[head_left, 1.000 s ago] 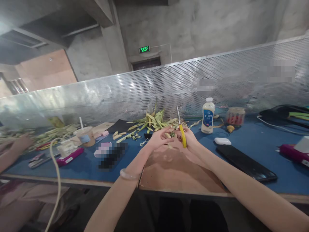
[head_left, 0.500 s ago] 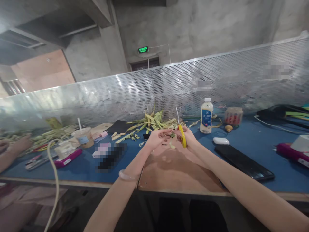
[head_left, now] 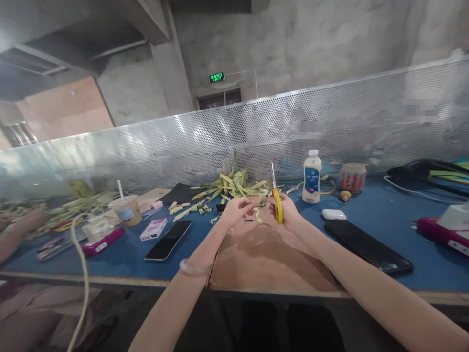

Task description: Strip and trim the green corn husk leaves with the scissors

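Left end: a co-worker's hand [head_left: 34, 218] lies among long pale-green husks [head_left: 86, 205] on the blue table [head_left: 128, 261].
Cable: a cream cord [head_left: 83, 274] arches up in front of the table's near edge, crossing the view of the things behind it.
Beside the cord: a magenta tool [head_left: 104, 242], then a lidded cup [head_left: 129, 211] with a white straw.
Left of the board: a pink-and-white box [head_left: 153, 229] and, just beside it, a phone [head_left: 168, 240] lying flat.
Behind the hands: a dark sheet [head_left: 179, 192], then a loose heap of dry leaves [head_left: 234, 183], close beyond the fingers.
Under the hands: a brown board [head_left: 271, 269] reaching the near edge.
Right side: an upright bottle [head_left: 311, 180], a jar [head_left: 352, 178], a white case [head_left: 333, 214], a black slab [head_left: 368, 247] and another magenta device [head_left: 443, 237].
Left hand [head_left: 240, 211]: fingers bent, partly spread; whether they grip anything, I cannot tell.
Between the hands: a small green scrap [head_left: 263, 202] above the board, a pale curled strip [head_left: 258, 215] below it; which fingers hold the scrap is unclear.
Right hand [head_left: 284, 208]: apart from the left, closed around yellow-handled scissors [head_left: 279, 210], blades pointing up and away.
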### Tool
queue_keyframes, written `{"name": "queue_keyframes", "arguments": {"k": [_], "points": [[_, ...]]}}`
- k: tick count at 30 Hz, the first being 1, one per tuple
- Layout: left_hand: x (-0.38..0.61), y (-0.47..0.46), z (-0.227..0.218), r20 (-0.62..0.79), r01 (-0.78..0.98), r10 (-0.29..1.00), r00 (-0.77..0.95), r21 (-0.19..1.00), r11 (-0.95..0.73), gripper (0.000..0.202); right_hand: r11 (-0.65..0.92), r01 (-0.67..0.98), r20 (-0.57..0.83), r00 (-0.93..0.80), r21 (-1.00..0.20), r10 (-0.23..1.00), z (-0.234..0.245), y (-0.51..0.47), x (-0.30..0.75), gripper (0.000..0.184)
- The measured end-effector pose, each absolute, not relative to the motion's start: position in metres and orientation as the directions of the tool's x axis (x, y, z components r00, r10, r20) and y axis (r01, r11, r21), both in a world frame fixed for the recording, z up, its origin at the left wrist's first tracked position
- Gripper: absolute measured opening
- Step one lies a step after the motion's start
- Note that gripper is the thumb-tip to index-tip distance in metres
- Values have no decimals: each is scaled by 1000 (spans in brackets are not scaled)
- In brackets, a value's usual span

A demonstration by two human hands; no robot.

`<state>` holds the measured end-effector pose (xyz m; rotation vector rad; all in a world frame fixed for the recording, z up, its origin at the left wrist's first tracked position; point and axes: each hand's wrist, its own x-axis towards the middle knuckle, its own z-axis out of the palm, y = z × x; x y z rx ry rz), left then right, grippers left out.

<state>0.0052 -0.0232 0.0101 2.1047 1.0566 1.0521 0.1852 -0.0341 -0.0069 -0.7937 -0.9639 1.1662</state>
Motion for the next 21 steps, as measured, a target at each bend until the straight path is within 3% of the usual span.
{"name": "queue_keyframes", "arguments": {"k": [10, 21], "points": [[4, -20, 7, 403, 355, 814, 418, 752, -555, 38, 224, -397, 209, 80, -890, 975, -3, -37, 183, 41], [5, -21, 8, 423, 352, 826, 371, 759, -547, 19, 213, -414, 196, 82, -885, 977, -5, -37, 184, 41]]}}
